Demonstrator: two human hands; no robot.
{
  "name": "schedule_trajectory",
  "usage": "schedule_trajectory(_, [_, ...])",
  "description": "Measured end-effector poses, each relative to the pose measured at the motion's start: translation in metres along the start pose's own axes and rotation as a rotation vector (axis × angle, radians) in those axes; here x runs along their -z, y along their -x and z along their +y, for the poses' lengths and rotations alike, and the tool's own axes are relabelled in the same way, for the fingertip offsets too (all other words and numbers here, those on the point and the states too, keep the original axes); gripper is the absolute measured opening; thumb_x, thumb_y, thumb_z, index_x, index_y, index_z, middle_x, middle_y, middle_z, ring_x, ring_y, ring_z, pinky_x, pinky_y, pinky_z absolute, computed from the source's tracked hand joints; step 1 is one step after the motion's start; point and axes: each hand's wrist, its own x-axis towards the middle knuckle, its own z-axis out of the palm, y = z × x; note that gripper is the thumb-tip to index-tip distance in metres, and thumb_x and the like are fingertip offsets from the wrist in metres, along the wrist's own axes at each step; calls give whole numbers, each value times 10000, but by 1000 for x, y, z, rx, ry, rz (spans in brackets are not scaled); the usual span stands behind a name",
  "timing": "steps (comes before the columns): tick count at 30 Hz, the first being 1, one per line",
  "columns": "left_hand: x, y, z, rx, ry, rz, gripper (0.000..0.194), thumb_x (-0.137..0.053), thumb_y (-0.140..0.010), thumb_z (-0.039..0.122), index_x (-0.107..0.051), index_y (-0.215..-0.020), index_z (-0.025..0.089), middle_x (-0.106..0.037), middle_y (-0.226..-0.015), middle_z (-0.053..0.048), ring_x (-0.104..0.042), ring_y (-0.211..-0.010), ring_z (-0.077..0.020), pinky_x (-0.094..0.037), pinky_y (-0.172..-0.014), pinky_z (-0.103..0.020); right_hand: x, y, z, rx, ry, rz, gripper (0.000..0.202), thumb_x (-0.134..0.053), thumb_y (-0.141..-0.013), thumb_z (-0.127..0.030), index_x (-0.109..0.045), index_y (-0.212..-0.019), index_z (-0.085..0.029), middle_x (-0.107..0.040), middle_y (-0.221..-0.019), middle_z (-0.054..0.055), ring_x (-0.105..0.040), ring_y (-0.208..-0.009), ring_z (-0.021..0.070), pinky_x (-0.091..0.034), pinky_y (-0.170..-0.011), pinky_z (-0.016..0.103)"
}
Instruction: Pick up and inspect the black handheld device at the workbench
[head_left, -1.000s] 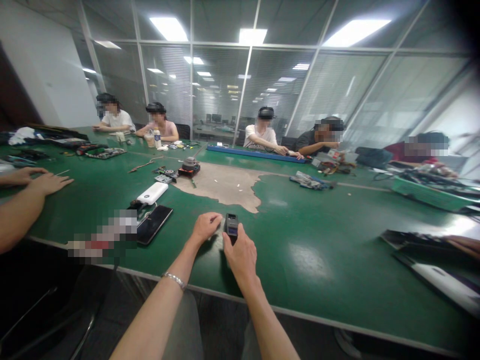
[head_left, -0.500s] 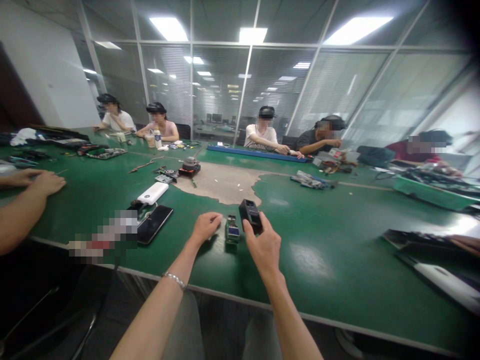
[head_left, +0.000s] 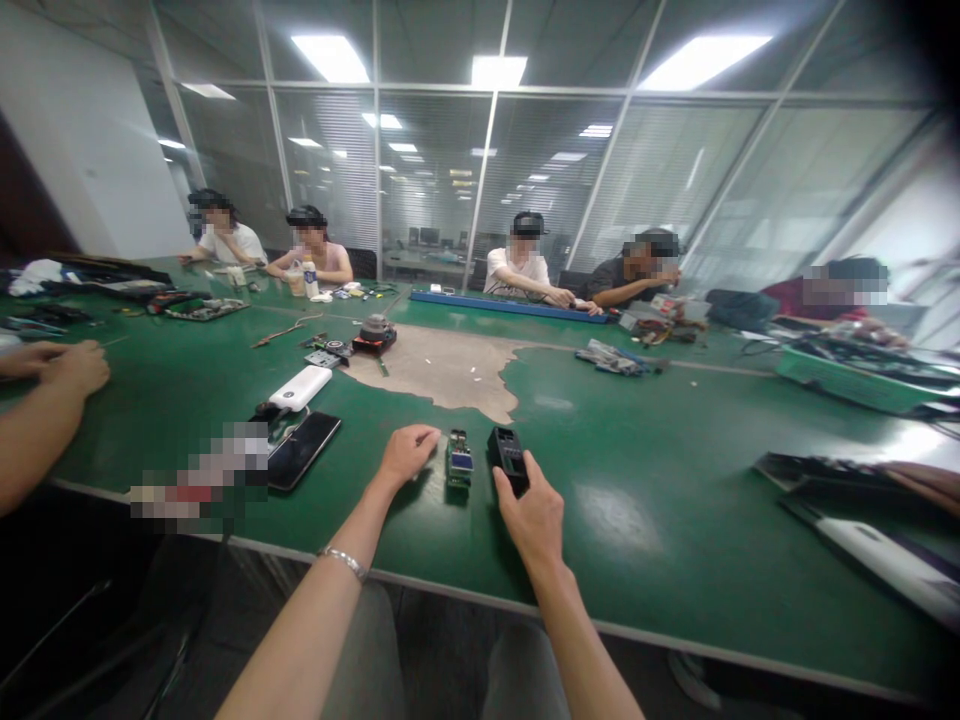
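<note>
My right hand (head_left: 534,512) grips a black plastic housing (head_left: 505,448) by its near end, thumb on the left and fingers on the right. The housing is low over the table or resting on it; I cannot tell which. To its left a green circuit board (head_left: 460,470) with a small bluish screen stands on the table, touched by neither hand. My left hand (head_left: 409,453) is just left of the board, its fingers curled together and pointing at it. Whatever those fingers may hold is hidden.
Left of my hands lie a black smartphone (head_left: 304,452) and a white power bank (head_left: 301,388). A co-worker's hands (head_left: 75,368) are at the left edge. Farther back are a blue strip (head_left: 510,305) and several seated people. A green basket (head_left: 847,380) stands at right.
My right hand has brought the black housing lower and nearer to the tabletop. My left hand keeps its place beside the board. The whole view has shifted slightly.
</note>
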Motion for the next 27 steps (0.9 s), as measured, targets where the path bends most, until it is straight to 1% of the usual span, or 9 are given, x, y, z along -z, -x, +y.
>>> schedule_trajectory(5, [1,0,1,-4,-12,-2,328,-464,-899,382,-742,-949,214,-740,-991,-36,-666,-923,-177,-484,-818,-243,-2,2,2,1,34,-18,649,-486,-859,-496,-475,-1328,-48,-621,-1195,215,-618,-1071,299,-457,-917,405])
schedule_trajectory(10, [1,0,3,0,-17,-5,321,-466,-898,369,-744,-940,213,-743,-981,-36,-668,-916,-178,-490,-816,-246,-6,4,5,51,41,-35,635,-485,-867,-470,-453,-1341,-48,-605,-1218,214,-603,-1091,293,-448,-930,405])
schedule_trajectory(13, [1,0,3,1,-14,1,316,-474,-895,366,-746,-935,211,-744,-971,-38,-670,-906,-177,-492,-814,-244,-8,6,6,78,38,-40,671,-506,-855,-484,-429,-1358,-48,-571,-1267,218,-563,-1148,295,-432,-958,411])
schedule_trajectory(15, [1,0,3,-3,-7,4,314,-475,-895,362,-748,-929,211,-745,-962,-36,-672,-896,-175,-493,-809,-243,-7,7,5,83,30,-29,730,-518,-842,-516,-392,-1383,-43,-524,-1321,226,-519,-1203,298,-411,-986,416])
schedule_trajectory(17, [1,0,3,1,-3,3,312,-476,-895,360,-749,-927,213,-746,-956,-34,-673,-889,-175,-494,-806,-245,-6,7,4,69,20,-1,789,-509,-838,-552,-347,-1410,-33,-478,-1365,233,-479,-1243,303,-389,-1010,423])
schedule_trajectory(19, [1,0,3,9,-2,-1,311,-477,-894,361,-747,-934,213,-745,-963,-34,-673,-896,-176,-493,-811,-248,-4,7,4,33,9,22,796,-475,-852,-569,-329,-1422,-33,-467,-1377,231,-473,-1247,304,-384,-1014,429])
schedule_trajectory(23, [1,0,2,8,-2,7,309,-476,-896,357,-741,-953,208,-740,-996,-41,-669,-934,-180,-489,-840,-256,-3,7,6,-19,-18,12,709,-392,-897,-549,-408,-1378,-28,-519,-1324,229,-527,-1187,294,-410,-987,423])
schedule_trajectory(27, [0,0,1,9,3,22,296,-484,-892,346,-736,-966,210,-734,-1028,-45,-663,-973,-186,-489,-880,-272,-5,9,9,13,-28,11,659,-350,-921,-535,-488,-1312,-22,-570,-1262,223,-547,-1160,288,-407,-994,421])
